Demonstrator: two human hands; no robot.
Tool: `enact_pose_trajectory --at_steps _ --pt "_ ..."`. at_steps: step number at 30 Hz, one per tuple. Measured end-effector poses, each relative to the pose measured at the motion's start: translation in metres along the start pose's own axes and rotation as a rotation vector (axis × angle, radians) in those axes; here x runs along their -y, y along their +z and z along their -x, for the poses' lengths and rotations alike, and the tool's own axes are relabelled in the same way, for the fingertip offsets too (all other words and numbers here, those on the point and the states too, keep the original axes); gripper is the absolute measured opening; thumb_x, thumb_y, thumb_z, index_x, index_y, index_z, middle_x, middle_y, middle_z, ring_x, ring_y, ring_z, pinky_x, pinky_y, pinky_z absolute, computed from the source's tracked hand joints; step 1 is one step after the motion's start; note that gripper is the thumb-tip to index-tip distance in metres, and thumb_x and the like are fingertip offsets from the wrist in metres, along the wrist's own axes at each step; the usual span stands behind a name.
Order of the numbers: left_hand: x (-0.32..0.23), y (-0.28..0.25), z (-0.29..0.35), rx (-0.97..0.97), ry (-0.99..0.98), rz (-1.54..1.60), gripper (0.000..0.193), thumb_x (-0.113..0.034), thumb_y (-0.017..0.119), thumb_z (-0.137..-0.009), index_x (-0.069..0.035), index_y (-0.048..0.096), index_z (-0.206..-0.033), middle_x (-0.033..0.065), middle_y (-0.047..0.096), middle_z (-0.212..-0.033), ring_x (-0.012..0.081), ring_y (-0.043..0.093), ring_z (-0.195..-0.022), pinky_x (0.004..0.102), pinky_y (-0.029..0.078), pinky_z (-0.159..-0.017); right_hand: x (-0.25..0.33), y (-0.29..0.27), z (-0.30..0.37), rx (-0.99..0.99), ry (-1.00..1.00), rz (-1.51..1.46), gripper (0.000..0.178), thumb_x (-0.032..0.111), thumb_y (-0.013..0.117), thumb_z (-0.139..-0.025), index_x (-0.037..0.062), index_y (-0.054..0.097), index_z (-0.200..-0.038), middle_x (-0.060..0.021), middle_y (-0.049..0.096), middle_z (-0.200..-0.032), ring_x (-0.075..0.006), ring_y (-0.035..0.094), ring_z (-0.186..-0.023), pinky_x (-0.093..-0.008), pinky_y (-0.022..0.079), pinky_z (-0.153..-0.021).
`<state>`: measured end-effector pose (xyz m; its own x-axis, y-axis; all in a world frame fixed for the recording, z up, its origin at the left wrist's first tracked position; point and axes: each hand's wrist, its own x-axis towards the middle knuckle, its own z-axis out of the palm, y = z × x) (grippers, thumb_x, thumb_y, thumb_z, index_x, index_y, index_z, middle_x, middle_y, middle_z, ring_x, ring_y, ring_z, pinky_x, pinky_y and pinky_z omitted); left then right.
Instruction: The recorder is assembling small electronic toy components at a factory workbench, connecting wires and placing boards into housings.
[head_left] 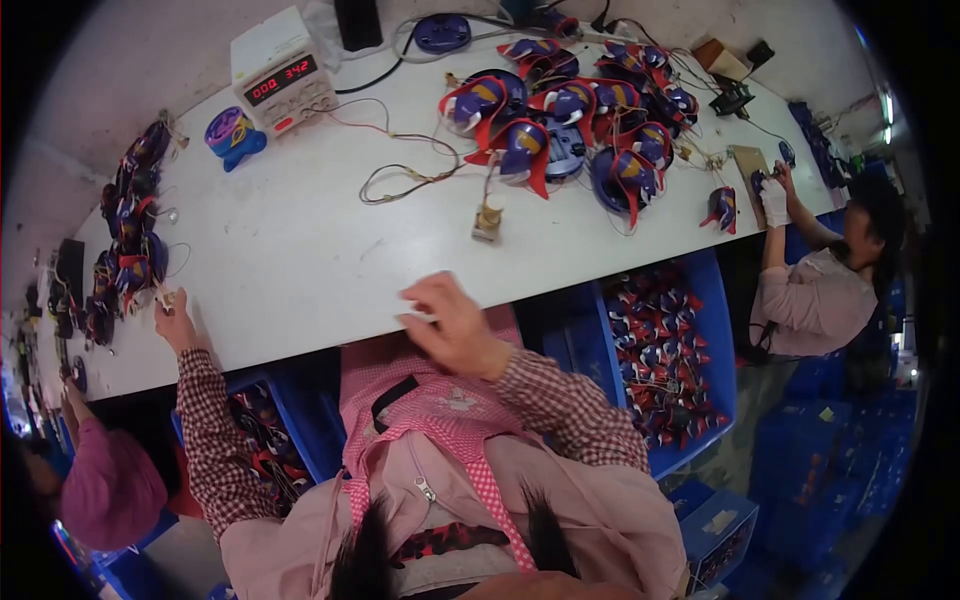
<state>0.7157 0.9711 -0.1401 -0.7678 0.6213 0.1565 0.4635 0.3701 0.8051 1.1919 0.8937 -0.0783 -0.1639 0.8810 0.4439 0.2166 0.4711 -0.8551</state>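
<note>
My left hand (177,324) is at the left side of the white table, fingers closed on a small pale wired part (167,297). That part lies against a row of purple-and-red toy-like assemblies (135,240) with loose wires. Over the table's front edge, in front of my body, hovers my right hand (450,325); its fingers are loosely bent and apart, with nothing visible in them. Farther back, a heap of purple, red and white assemblies (570,110) covers the right half of the table. A small tan wired block (487,222) stands upright in front of the heap.
A white power supply (285,75) with a red display stands at the back, its leads (410,180) trailing across the table (300,260). Beside it sits a purple-blue tape-like roll (232,135). A blue crate (715,370) of assemblies is below at right. Co-workers (825,290) sit on both sides.
</note>
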Motion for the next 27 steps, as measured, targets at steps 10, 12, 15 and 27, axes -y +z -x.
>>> enact_pose_trajectory --at_steps 10,12,15,27 --pt "-0.043 0.035 0.096 0.002 0.417 0.101 0.047 -0.02 0.067 -0.082 0.004 0.049 -0.119 0.0133 0.052 -0.116 0.0206 0.052 -0.1 0.0344 0.044 -0.085 -0.046 -0.239 0.065 -0.727 0.415 0.078 0.021 0.011 0.056 -0.089 -0.0025 0.055 -0.105 -0.0041 0.059 -0.083 -0.0084 0.054 -0.07 -0.0215 0.045 -0.06" --pt "-0.178 0.062 0.179 0.447 0.546 0.37 0.03 -0.006 0.061 -0.084 0.001 0.052 -0.112 0.0088 0.056 -0.104 0.0174 0.053 -0.099 0.0294 0.044 -0.087 -0.079 -0.289 0.041 -0.741 0.497 0.033 0.026 0.011 0.056 -0.088 -0.0045 0.054 -0.109 -0.0067 0.06 -0.082 -0.01 0.055 -0.066 -0.0224 0.046 -0.058" --pt "-0.327 0.121 0.299 1.035 1.252 0.422 0.044 -0.003 0.069 -0.075 -0.003 0.051 -0.115 0.0108 0.053 -0.106 0.0234 0.054 -0.097 0.031 0.045 -0.084 -0.105 -0.328 0.045 -0.663 0.634 0.006 0.031 0.01 0.055 -0.086 -0.0069 0.052 -0.111 -0.0094 0.061 -0.08 -0.0124 0.057 -0.06 -0.0238 0.048 -0.053" --pt "-0.411 0.295 0.463 1.104 1.649 -0.412 0.079 -0.018 0.076 -0.054 -0.002 0.044 -0.124 0.0152 0.045 -0.121 0.0291 0.042 -0.117 0.0401 0.038 -0.093 -0.108 -0.307 0.04 -0.489 0.789 -0.093 0.048 0.012 0.053 -0.082 -0.0106 0.045 -0.123 -0.0105 0.059 -0.065 -0.0153 0.053 -0.043 -0.0268 0.044 -0.036"
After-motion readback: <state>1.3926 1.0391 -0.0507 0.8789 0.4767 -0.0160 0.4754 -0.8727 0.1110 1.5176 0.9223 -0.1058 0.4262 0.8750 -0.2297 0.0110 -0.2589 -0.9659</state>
